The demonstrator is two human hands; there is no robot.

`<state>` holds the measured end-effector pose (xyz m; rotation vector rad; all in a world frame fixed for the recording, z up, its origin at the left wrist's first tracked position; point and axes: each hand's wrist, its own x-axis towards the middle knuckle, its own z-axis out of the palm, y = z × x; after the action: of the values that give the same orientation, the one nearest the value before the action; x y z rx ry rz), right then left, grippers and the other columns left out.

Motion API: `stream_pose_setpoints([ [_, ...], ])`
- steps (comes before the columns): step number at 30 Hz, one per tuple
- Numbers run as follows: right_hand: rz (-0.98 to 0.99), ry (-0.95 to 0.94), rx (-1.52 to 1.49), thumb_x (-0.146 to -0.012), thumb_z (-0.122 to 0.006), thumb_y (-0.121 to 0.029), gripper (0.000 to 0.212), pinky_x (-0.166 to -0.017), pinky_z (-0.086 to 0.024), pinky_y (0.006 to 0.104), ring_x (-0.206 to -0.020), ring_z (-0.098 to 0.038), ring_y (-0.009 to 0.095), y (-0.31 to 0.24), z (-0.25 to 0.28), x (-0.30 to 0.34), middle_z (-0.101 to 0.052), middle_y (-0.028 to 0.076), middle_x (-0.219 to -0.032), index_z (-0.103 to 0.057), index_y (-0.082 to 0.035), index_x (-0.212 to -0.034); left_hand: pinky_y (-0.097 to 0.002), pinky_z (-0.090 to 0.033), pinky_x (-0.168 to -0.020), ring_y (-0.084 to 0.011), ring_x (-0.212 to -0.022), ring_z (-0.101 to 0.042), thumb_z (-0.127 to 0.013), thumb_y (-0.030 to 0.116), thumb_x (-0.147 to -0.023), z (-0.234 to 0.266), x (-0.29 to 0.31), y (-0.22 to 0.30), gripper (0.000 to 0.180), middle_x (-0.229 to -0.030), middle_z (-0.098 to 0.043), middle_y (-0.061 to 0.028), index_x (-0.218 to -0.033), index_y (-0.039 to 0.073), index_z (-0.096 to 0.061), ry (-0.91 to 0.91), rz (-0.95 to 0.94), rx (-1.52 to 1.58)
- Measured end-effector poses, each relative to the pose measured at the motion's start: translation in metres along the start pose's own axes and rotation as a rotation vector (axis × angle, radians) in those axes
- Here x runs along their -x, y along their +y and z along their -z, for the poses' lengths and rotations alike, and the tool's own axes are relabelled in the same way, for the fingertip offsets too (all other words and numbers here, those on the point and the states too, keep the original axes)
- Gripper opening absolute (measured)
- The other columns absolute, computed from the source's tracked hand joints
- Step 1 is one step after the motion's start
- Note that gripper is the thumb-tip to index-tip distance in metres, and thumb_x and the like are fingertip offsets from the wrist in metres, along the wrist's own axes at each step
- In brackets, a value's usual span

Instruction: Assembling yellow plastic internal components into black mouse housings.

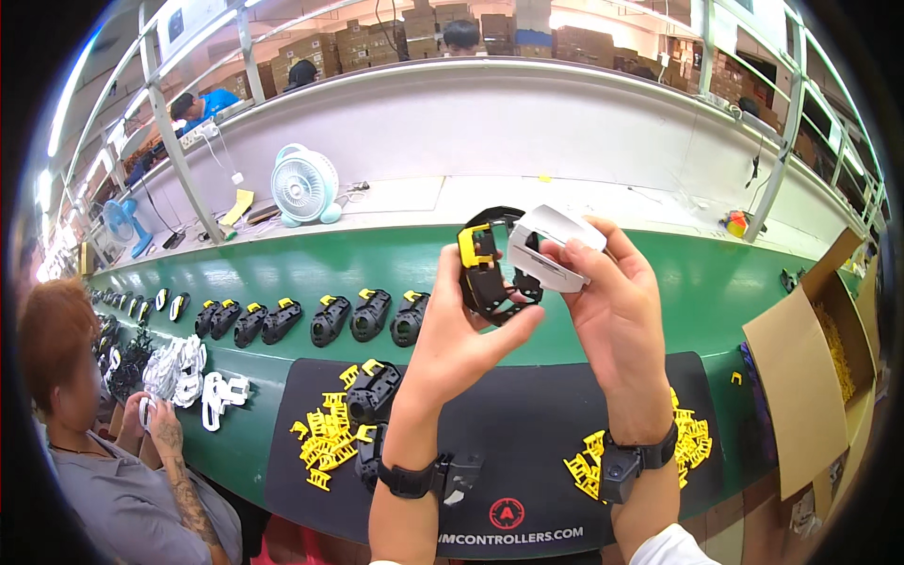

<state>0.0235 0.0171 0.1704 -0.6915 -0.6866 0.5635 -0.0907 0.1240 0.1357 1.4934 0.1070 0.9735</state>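
Observation:
Raised above the bench, my left hand (447,348) is closed round a black plastic housing (488,287) with a yellow clip (468,247) at its upper left side. My right hand (617,297) grips a curved, whitish-silver plastic shell (556,226), thumb on its face. The shell is right beside the housing and overlaps its right edge; whether they touch I cannot tell. Under my forearms lies a black mat (527,405). Yellow clips (327,433) are heaped on its left, and more yellow clips (694,438) on its right. Another black housing (374,391) rests near my left forearm.
A row of black housings (330,320) runs along the green bench (603,344). White parts (224,400) lie to the left, where a co-worker (122,471) sits handling a piece. At right stands an open cardboard box (791,377). A fan (304,185) is at the back.

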Motion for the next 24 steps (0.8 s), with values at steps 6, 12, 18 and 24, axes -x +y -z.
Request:
stream_pose_setpoints([
  [6, -0.117, -0.074, -0.046, -0.092, -0.071, -0.008, 0.024, -0.089, -0.049, 0.0282, -0.099, -0.063, 0.011, 0.014, -0.004, 0.001, -0.069, 0.005, -0.103, -0.062, -0.001, -0.113, -0.0298, -0.058, -0.089, -0.0140, -0.107, -0.063, -0.079, 0.003, -0.084, 0.020, -0.004, -0.001, 0.058, -0.117, -0.058, -0.0099, -0.128, 0.001, -0.041, -0.090, 0.068, 0.019],
  [12, 0.014, 0.016, 0.170, -0.093, -0.073, -0.012, 0.028, -0.086, -0.048, 0.0255, -0.097, -0.061, 0.009, 0.019, -0.004, -0.002, -0.068, 0.004, -0.101, -0.064, 0.000, -0.116, -0.0316, -0.054, -0.099, -0.0148, -0.116, -0.060, -0.077, 0.000, -0.086, 0.017, -0.004, 0.000, 0.058, -0.120, -0.058, -0.0100, -0.129, -0.001, -0.039, -0.119, 0.075, 0.118],
  [18, 0.062, -0.018, 0.250, -0.092, -0.073, -0.008, 0.029, -0.082, -0.051, 0.0254, -0.097, -0.063, 0.011, 0.022, -0.003, -0.006, -0.068, 0.009, -0.106, -0.063, 0.000, -0.119, -0.0320, -0.053, -0.098, -0.0163, -0.118, -0.059, -0.075, -0.002, -0.085, 0.017, -0.005, 0.002, 0.062, -0.125, -0.056, -0.0103, -0.133, 0.000, -0.036, -0.115, 0.109, 0.065],
  [24, 0.259, 0.033, 0.501, -0.091, -0.073, -0.004, 0.027, -0.072, -0.045, 0.0205, -0.079, -0.049, 0.006, 0.032, 0.006, -0.008, -0.056, 0.000, -0.094, -0.064, -0.001, -0.117, -0.0316, -0.056, -0.090, -0.0159, -0.114, -0.061, -0.074, -0.001, -0.086, 0.010, -0.001, -0.002, 0.058, -0.121, -0.057, -0.0103, -0.131, 0.001, -0.036, -0.098, 0.112, 0.192],
])
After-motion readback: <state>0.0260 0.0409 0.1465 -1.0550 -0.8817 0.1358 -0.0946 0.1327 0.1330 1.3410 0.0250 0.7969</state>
